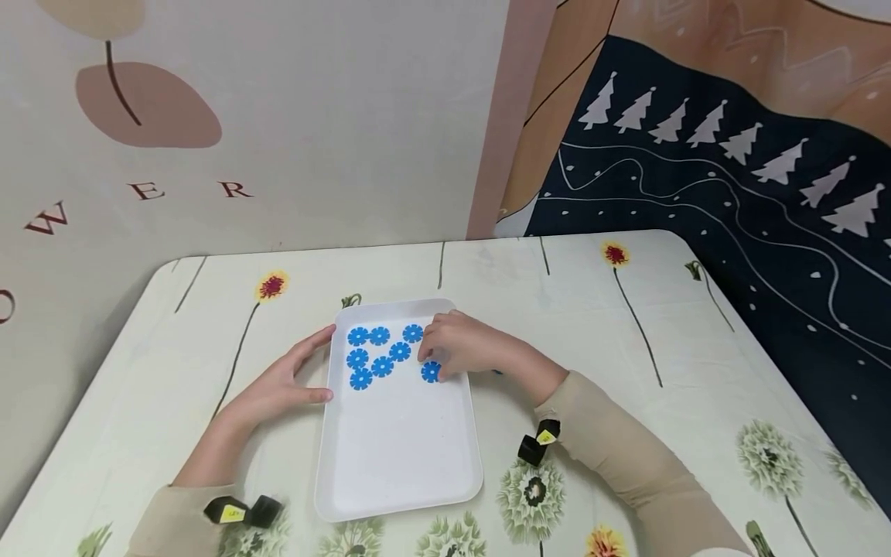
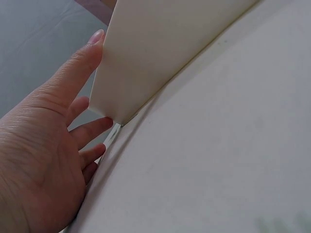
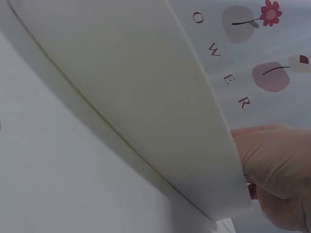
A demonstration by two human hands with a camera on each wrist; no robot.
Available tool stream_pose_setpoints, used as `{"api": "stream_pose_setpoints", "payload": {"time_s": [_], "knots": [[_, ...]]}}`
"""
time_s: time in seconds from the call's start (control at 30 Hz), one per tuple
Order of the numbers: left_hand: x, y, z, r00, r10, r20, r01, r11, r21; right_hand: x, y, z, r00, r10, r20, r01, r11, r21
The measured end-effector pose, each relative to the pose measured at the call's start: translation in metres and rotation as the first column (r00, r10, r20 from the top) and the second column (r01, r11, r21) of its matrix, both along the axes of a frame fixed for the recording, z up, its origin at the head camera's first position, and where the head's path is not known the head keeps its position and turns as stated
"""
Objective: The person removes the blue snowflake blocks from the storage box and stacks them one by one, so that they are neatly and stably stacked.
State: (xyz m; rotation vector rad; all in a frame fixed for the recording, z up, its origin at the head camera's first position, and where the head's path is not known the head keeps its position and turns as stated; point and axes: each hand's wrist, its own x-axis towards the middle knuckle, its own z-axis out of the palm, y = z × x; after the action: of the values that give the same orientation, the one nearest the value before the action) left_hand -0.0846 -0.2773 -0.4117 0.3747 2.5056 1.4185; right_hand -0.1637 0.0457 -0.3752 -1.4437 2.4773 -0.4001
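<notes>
A white rectangular tray (image 1: 397, 456) lies on the table, with several blue snowflake-shaped discs (image 1: 358, 358) in its far half. My left hand (image 1: 278, 387) is beside the tray's left wall, thumb and fingers spread, fingertips right at the rim. In the left wrist view, the left hand (image 2: 48, 141) shows extended fingers along the tray wall (image 2: 146, 53). Over the far right part of the tray, my right hand (image 1: 455, 344) has curled fingers and pinches a blue snowflake disc (image 1: 431, 372) between fingertips and thumb. The tray wall hides those fingertips in the right wrist view.
A small bit of blue (image 1: 497, 372) shows under the right wrist, outside the tray. The flower-printed tablecloth (image 1: 592, 325) surrounds the tray. Behind the table hang a pale printed cloth (image 1: 348, 155) and a dark one with white trees (image 1: 696, 178).
</notes>
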Motion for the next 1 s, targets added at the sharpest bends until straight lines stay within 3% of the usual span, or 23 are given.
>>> {"api": "stream_pose_setpoints", "payload": {"time_s": [0.2, 1.0], "knots": [[0.001, 0.0002, -0.0008, 1.0, 0.007, 0.005, -0.007, 1.0, -0.006, 0.0009, -0.003, -0.0052, 0.999, -0.002, 0.049, 0.001, 1.0, 0.01], [0.0021, 0.0006, 0.0002, 1.0, 0.016, 0.01, -0.015, 1.0, -0.021, 0.0036, -0.0044, -0.0013, 1.0, 0.019, -0.023, -0.018, 0.999, 0.038]]}}
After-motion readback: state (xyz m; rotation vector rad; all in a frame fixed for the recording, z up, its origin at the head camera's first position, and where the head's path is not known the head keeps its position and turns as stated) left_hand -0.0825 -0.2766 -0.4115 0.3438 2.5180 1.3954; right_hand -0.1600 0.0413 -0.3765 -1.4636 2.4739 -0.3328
